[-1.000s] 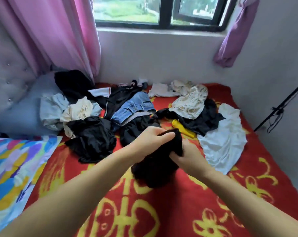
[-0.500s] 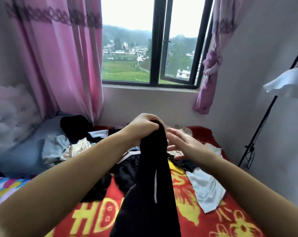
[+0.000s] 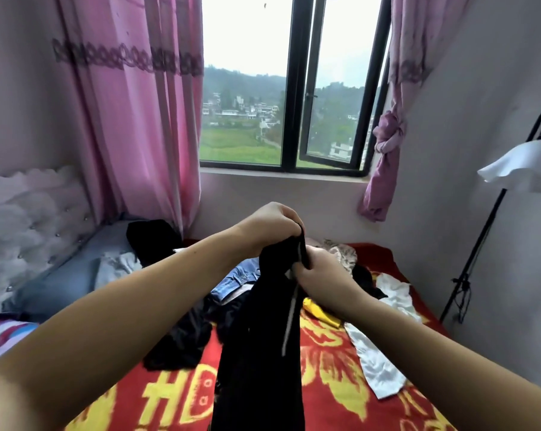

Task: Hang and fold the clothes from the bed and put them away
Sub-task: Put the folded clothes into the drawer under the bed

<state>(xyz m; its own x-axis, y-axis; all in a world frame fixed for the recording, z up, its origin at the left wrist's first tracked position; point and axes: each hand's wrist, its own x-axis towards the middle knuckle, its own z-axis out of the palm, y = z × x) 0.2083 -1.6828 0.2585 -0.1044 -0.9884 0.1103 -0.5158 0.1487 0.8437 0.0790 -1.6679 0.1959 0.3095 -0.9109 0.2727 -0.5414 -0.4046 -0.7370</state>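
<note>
A long black garment (image 3: 259,353) with a thin pale stripe hangs down in front of me over the bed. My left hand (image 3: 270,223) grips its top edge from above. My right hand (image 3: 320,269) holds the same top edge just below and to the right, fingers curled into the cloth. Behind it lies a heap of clothes on the red and yellow bedspread (image 3: 331,377): blue jeans (image 3: 236,276), a black piece (image 3: 182,340), a white garment (image 3: 374,359), a yellow item (image 3: 317,312).
A quilted headboard (image 3: 30,219) and a grey pillow (image 3: 67,275) stand at the left. Pink curtains (image 3: 138,113) flank the window (image 3: 294,88). A black floor lamp (image 3: 511,178) with a white shade stands at the right by the wall.
The black garment has been lifted off the bed and now hangs full length. My right hand, open half a second ago, has closed on its top edge. The view tilted upward.
</note>
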